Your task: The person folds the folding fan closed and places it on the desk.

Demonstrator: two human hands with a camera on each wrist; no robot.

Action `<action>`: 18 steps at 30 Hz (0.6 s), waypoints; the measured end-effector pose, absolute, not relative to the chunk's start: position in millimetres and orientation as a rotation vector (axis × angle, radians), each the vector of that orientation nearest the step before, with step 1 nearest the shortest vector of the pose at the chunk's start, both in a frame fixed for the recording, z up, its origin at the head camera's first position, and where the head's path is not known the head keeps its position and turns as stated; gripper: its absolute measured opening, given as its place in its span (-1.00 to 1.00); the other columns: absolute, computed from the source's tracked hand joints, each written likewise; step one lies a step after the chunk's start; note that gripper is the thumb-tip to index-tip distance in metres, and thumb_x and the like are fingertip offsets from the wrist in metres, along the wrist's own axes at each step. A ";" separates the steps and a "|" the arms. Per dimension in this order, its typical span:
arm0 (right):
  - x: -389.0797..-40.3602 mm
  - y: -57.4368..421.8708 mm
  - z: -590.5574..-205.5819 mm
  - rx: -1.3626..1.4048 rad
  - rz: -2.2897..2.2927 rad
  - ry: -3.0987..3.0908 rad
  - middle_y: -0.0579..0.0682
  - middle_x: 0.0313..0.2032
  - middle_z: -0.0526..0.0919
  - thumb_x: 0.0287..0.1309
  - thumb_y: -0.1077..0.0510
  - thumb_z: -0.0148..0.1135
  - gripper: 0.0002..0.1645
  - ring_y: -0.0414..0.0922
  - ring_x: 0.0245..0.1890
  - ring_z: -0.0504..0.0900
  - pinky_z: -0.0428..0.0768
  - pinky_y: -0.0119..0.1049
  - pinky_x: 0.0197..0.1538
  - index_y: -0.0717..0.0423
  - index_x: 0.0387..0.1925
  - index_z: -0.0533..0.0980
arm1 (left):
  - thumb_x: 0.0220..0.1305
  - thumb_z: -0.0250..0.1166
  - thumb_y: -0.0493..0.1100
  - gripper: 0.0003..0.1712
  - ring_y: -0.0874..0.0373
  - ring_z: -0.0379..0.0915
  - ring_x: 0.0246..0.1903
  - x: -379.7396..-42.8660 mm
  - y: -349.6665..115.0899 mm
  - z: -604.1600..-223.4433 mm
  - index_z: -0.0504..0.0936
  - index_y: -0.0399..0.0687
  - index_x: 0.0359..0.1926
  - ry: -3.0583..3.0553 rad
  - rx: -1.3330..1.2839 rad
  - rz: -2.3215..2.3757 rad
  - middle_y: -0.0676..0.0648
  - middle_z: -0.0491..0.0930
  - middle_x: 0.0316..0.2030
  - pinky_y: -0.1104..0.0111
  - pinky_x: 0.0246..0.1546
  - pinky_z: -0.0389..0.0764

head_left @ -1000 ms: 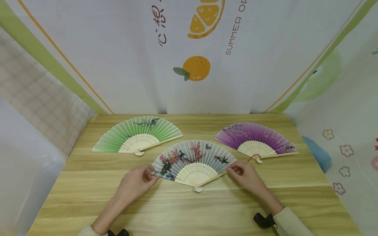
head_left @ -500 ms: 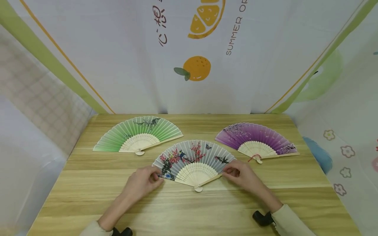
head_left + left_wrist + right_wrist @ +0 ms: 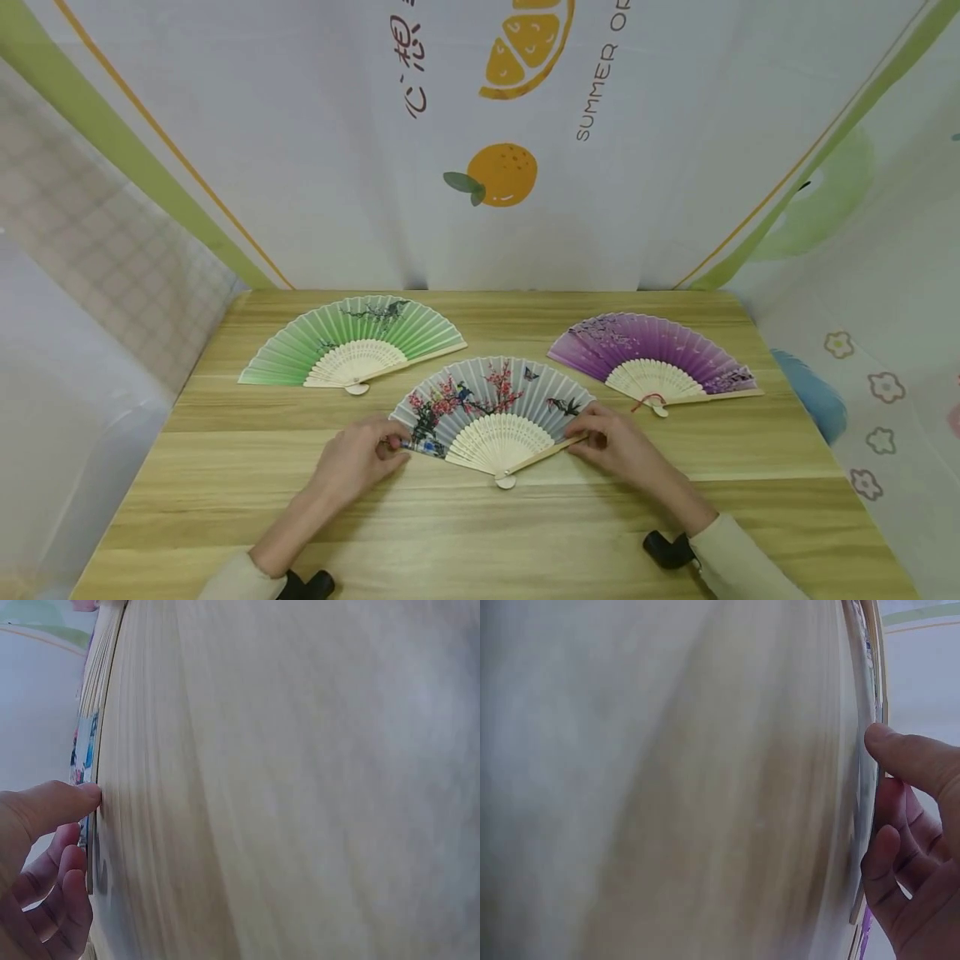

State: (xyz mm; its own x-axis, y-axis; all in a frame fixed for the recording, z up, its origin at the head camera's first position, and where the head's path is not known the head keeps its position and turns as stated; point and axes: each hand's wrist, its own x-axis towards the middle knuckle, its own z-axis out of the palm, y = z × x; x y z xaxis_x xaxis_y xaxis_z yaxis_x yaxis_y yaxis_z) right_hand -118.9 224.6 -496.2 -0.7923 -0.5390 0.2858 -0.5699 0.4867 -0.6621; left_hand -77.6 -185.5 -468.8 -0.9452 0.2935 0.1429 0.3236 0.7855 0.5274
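Head view: left hand (image 3: pixel 360 458) and right hand (image 3: pixel 617 442) pinch the grey fan (image 3: pixel 498 435).

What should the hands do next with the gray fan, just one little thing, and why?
Maybe start folding the gray fan: the right hand could gently swing its end toward the left hand. I think so because the fan is spread wide and each hand pinches one outer end, so the grip looks ready for bringing those ends together.
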 end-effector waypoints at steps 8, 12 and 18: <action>-123.1 225.2 -496.9 1.067 1.162 -2.626 -0.20 -0.30 0.56 0.03 0.38 0.55 -0.70 -0.27 -0.42 0.50 0.53 -0.41 -0.41 -0.05 -0.29 0.68 | 0.00 0.60 -0.32 -0.76 0.33 0.49 -0.48 -83.0 -188.7 -468.4 0.74 0.06 -0.38 -2.904 -0.582 -0.807 0.12 0.63 -0.36 0.47 -0.47 0.56; -122.9 224.4 -495.3 1.071 1.128 -2.638 -0.20 -0.30 0.56 0.03 0.37 0.55 -0.71 -0.26 -0.41 0.51 0.54 -0.40 -0.40 -0.04 -0.30 0.68 | 0.02 0.58 -0.33 -0.77 0.31 0.50 -0.44 -84.8 -188.2 -467.2 0.73 0.05 -0.38 -2.909 -0.631 -0.772 0.11 0.63 -0.34 0.44 -0.42 0.58; -122.9 223.2 -493.1 1.081 1.079 -2.655 -0.19 -0.30 0.57 0.05 0.36 0.53 -0.74 -0.26 -0.39 0.52 0.56 -0.38 -0.37 -0.03 -0.32 0.66 | 0.06 0.53 -0.36 -0.76 0.32 0.39 -0.47 -87.8 -189.3 -465.3 0.67 0.05 -0.39 -2.936 -0.706 -0.730 0.19 0.48 -0.43 0.45 -0.48 0.52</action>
State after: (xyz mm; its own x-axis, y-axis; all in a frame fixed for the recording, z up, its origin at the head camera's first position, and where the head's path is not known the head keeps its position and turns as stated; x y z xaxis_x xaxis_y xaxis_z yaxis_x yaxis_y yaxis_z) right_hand -122.9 223.2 -493.1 -0.7483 -0.5829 0.3167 -0.6386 0.5036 -0.5819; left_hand -87.8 -189.3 -465.3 -0.8963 0.4210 0.1394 0.4373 0.7867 0.4359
